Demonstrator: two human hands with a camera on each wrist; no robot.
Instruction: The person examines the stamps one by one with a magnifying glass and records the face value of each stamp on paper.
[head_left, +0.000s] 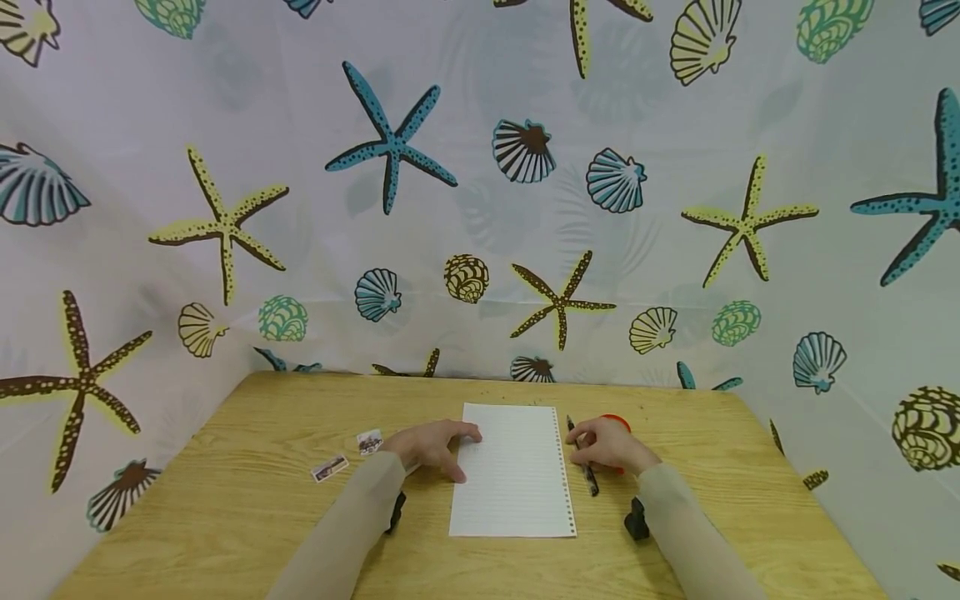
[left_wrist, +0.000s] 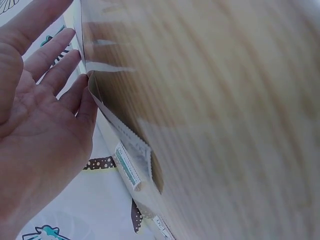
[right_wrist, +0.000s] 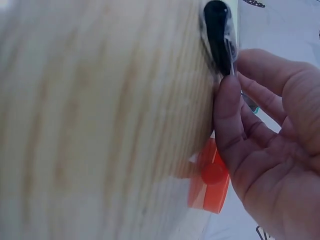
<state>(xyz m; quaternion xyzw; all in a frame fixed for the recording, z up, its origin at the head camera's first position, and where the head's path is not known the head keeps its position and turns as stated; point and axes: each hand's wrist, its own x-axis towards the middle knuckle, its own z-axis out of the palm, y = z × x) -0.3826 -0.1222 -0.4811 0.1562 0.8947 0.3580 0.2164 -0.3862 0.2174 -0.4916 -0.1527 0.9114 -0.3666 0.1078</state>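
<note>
A lined sheet of loose-leaf paper [head_left: 513, 475], punched along its right side, lies on the wooden table. My left hand [head_left: 431, 444] rests over its left edge, fingers spread and nearly straight. Beside the little finger, in the left wrist view, a small curled slip [left_wrist: 125, 132] with a serrated edge lifts off the tabletop. Right of the sheet, my right hand [head_left: 611, 444] pinches a dark pen [head_left: 588, 479] between thumb and fingers. The pen's clip end [right_wrist: 217, 35] shows in the right wrist view. An orange-red plastic object [right_wrist: 215, 175] is partly hidden behind that hand.
Two small stamp-like pictures [head_left: 330, 468] [head_left: 370, 442] lie left of my left hand. A cloth [head_left: 465, 217] printed with shells and starfish hangs behind the table and along both sides. Black wrist cameras [head_left: 637, 521] sit under both wrists.
</note>
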